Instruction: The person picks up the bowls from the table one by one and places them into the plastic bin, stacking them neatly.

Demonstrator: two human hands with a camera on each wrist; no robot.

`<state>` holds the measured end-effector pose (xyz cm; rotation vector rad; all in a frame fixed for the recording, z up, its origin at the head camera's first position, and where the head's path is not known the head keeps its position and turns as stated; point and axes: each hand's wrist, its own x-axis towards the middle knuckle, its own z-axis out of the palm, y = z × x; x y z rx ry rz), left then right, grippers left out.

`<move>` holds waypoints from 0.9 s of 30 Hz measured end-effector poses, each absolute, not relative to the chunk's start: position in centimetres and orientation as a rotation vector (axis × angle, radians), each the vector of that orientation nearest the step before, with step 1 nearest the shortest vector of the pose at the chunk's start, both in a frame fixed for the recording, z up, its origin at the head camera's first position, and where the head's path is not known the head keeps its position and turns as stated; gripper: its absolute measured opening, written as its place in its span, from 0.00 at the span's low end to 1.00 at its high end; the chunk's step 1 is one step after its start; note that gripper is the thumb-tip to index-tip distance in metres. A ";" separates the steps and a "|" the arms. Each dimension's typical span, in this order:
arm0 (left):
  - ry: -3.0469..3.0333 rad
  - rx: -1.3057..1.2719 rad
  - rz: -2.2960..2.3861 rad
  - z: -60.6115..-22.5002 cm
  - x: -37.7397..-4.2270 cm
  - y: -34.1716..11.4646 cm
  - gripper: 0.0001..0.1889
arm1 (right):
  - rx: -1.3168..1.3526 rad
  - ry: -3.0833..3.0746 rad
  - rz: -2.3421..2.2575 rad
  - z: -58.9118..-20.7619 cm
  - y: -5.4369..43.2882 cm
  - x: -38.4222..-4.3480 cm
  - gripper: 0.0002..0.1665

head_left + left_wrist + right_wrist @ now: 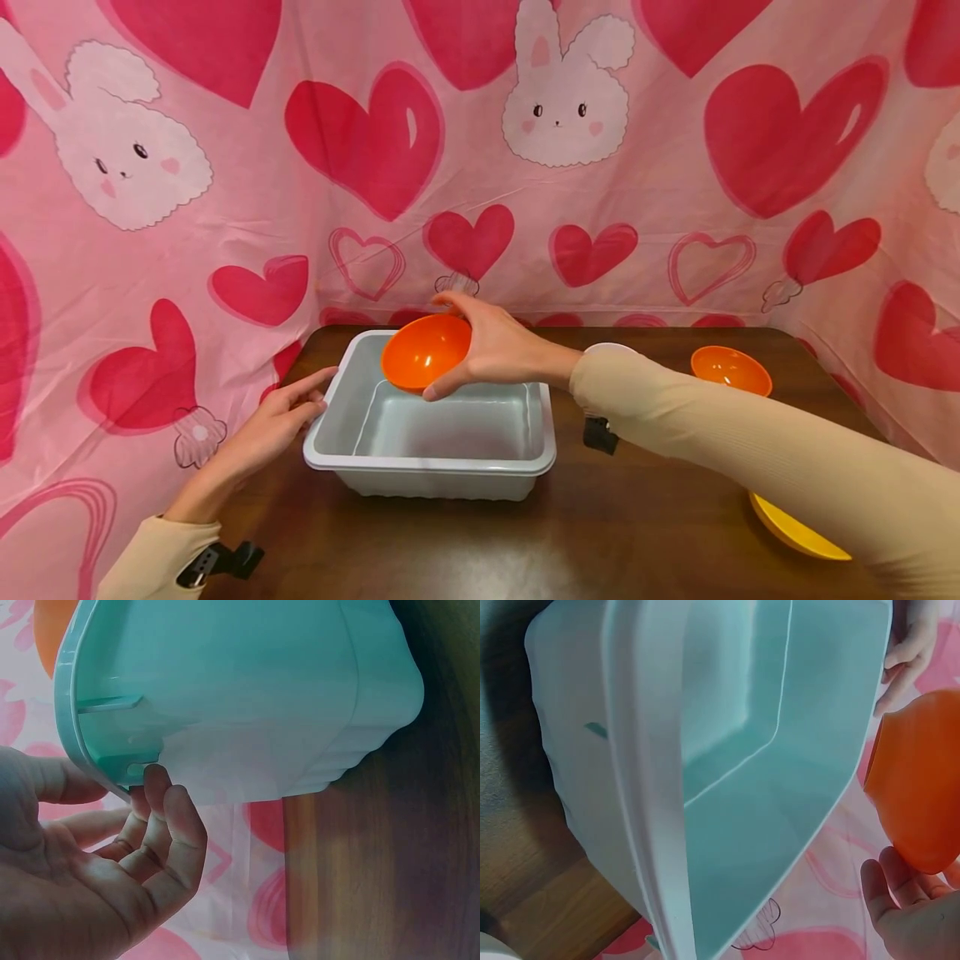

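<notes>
A pale grey plastic basin (435,482) sits on the brown table, with no object visible inside it. My left hand (273,429) is at its left side; in the left wrist view, the thumb and curled fingers pinch the basin's rim (66,712). Over the back left part of the basin, my right hand (498,346) grips an orange bowl (423,354) between thumb and fingers. The bowl is tilted, its inside facing the head camera. Seen from the right wrist, the bowl (922,780) is apart from the basin wall.
To the right on the table (645,517) stands another orange bowl (731,369). A white rim (611,347) shows behind my right sleeve, and a yellow dish (798,529) is partly hidden under that forearm. Pink heart-printed cloth (480,183) encloses the table at the back and sides.
</notes>
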<state>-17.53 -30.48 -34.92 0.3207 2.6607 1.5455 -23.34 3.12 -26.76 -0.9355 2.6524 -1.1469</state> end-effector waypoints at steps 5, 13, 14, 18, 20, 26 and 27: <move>2.672 0.322 1.547 -34.8 -17.6 -30.6 0.29 | -0.961 2.637 -1.139 -27.1 2.3 -23.6 0.62; 2.673 0.304 1.512 -34.7 -17.5 -30.5 0.30 | -0.992 2.624 -1.092 -27.9 0.9 -24.0 0.60; 2.676 0.304 1.512 -34.7 -17.5 -30.5 0.30 | -0.993 2.619 -1.093 -28.0 0.7 -24.1 0.61; 2.670 0.297 1.527 -34.8 -17.4 -30.5 0.30 | -0.983 2.606 -1.083 -28.3 0.1 -24.3 0.62; 2.664 0.292 1.533 -34.8 -17.4 -30.6 0.30 | -0.984 2.613 -1.068 -28.3 -0.1 -24.4 0.62; 2.661 0.303 1.533 -34.8 -17.6 -30.5 0.30 | -0.996 2.638 -1.038 -28.4 -0.6 -24.8 0.62; 2.664 0.307 1.531 -34.8 -17.6 -30.5 0.30 | -0.997 2.634 -1.041 -28.4 -0.7 -24.9 0.62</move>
